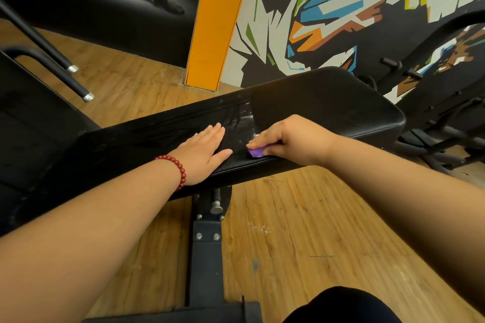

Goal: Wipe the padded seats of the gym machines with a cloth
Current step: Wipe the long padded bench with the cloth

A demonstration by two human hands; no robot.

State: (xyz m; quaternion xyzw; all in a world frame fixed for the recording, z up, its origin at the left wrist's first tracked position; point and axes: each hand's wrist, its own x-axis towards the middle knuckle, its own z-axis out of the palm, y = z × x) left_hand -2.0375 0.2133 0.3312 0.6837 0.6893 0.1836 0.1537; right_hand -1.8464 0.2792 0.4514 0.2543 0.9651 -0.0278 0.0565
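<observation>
the left hand (203, 151) lies flat on the black pad (328, 97), fingers straight and close together, a red bracelet (174, 169) at its wrist. just right of it, by the pad's near edge, the right hand (291, 139) curls its fingers round a purple cloth (256, 151) touching the pad below wet streaks (244, 118).

You see wooden floor (301, 217) across lower frame, white specks (261, 228) right of centre. Orange pillar (217, 21) top centre, meeting floor. Painted mural wall (341, 8) upper right. Black chrome-tipped bars (74, 85) upper left. Red bead bracelet (178, 168) left of centre.
</observation>
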